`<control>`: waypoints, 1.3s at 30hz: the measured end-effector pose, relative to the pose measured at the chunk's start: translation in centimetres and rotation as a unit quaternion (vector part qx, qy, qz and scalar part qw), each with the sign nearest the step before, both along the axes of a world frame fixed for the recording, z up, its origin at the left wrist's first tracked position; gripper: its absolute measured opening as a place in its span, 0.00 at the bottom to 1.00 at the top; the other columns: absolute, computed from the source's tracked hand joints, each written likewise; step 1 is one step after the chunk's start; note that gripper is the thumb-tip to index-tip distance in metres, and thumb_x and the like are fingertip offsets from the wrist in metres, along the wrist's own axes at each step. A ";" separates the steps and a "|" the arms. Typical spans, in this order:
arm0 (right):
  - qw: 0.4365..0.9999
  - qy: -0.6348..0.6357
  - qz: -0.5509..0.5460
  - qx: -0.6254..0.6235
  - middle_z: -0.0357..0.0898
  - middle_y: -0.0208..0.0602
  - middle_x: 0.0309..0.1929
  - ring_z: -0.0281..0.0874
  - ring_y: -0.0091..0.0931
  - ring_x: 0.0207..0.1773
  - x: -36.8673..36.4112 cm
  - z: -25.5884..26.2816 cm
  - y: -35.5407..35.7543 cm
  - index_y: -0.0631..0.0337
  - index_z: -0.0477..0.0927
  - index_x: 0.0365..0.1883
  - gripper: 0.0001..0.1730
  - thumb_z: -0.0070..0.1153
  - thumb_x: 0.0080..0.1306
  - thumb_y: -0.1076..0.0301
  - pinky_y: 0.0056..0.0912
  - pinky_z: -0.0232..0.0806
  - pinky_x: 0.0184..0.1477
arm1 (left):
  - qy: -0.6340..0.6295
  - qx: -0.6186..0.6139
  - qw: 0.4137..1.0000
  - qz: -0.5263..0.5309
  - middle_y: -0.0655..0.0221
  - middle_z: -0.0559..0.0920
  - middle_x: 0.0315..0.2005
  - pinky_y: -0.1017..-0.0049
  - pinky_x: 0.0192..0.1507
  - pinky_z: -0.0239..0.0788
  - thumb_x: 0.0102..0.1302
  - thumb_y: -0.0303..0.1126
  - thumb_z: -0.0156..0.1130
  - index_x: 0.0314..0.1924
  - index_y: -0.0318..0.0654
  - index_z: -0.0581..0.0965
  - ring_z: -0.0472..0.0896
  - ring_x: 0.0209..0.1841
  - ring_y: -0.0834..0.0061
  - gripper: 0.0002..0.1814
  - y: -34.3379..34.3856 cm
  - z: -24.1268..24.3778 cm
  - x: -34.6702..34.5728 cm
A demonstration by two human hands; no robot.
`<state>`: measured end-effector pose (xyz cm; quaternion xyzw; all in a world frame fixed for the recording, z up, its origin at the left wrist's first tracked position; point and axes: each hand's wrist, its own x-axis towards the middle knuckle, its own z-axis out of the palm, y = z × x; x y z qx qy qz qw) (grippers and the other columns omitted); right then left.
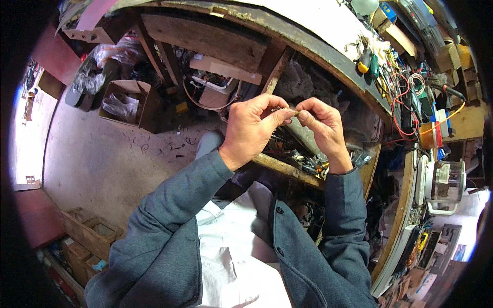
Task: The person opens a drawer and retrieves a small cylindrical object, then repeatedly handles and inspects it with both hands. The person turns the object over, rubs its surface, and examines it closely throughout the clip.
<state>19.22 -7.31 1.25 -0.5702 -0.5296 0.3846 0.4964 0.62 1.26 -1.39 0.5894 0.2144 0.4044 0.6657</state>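
Observation:
My left hand (252,125) is raised in front of my chest, with thumb and fingers pinched together. Opposite it, my right hand (323,125) pinches with thumb and forefinger, the fingertips of both hands almost meeting. Between them is a small brownish, metal-looking part (296,113), gripped from both sides. It is mostly covered by the fingers, so its exact kind cannot be made out. Under my hands lies an open wooden drawer (287,169) holding hand tools and loose bits, with a grey flat piece (304,134) slanting across it.
A workbench edge (308,54) curves past my hands. Pliers (352,50), screwdrivers (373,67) and tangled red wires (400,104) lie on it. A cardboard box (123,104) with plastic bags stands on the floor at left. At right is a clear-walled appliance (446,181).

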 end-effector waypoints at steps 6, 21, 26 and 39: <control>1.000 -0.018 0.008 -0.019 0.82 0.23 0.37 0.76 0.14 0.38 -0.3 -0.4 0.3 0.65 0.82 0.46 0.08 0.59 0.76 0.69 0.20 0.71 0.42 | -0.032 -0.029 0.999 0.007 0.71 0.87 0.36 0.82 0.42 0.79 0.71 0.24 0.68 0.47 0.31 0.82 0.86 0.37 0.82 0.07 -0.1 0.3 -0.1; 0.996 -0.082 0.045 0.000 0.83 0.26 0.41 0.76 0.15 0.46 -0.5 -0.5 0.2 0.65 0.80 0.50 0.09 0.60 0.75 0.72 0.21 0.72 0.50 | -0.009 0.061 0.998 0.011 0.74 0.85 0.39 0.84 0.43 0.76 0.70 0.23 0.69 0.51 0.33 0.83 0.82 0.39 0.87 0.11 -0.2 -0.1 0.1; 0.996 -0.079 0.052 -0.002 0.83 0.26 0.41 0.76 0.14 0.46 -0.6 -0.3 0.3 0.65 0.80 0.50 0.08 0.59 0.75 0.73 0.22 0.72 0.50 | -0.009 0.062 0.998 0.009 0.75 0.84 0.37 0.84 0.42 0.76 0.70 0.23 0.68 0.50 0.33 0.84 0.82 0.37 0.88 0.10 -0.1 -0.3 0.1; 0.997 -0.054 0.057 -0.010 0.87 0.32 0.43 0.81 0.19 0.47 -0.3 -1.0 0.7 0.67 0.81 0.48 0.08 0.60 0.74 0.75 0.25 0.74 0.53 | -0.082 -0.013 0.995 0.060 0.72 0.85 0.36 0.82 0.40 0.76 0.75 0.28 0.64 0.49 0.32 0.82 0.83 0.35 0.85 0.08 0.1 -0.5 0.1</control>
